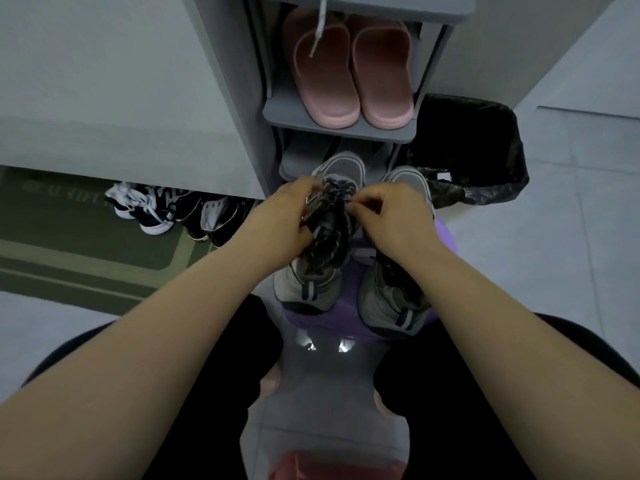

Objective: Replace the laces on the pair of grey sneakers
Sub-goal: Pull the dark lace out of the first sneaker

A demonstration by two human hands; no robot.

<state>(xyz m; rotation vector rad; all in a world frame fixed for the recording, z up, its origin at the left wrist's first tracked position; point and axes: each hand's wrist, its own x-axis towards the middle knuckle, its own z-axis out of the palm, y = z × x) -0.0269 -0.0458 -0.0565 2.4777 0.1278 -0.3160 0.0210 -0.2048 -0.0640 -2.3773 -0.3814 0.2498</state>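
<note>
grey shoe rack (332, 132) | pale tiled floor (571, 244) | green mat (69, 237) | dim light

Centre frame: sneakers (384, 303) grey, heel tab striped dark and pale; laces (337, 188) dark. Stool (346, 289) beneath purple. Upper centre: slippers (329, 81) pink, shelf (332, 131) grey, hanging lace (320, 26) white. Right: bin bag (467, 140) black. Left: mat (86, 230) green with paler border stripes; shoes (149, 206) black-and-white. Floor (554, 237) pale grey.

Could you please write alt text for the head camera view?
The left hand grips a grey sneaker while the right hand pinches its dark lace; the second sneaker sits beside it on a purple stool, before a shoe rack holding pink slippers.
</note>
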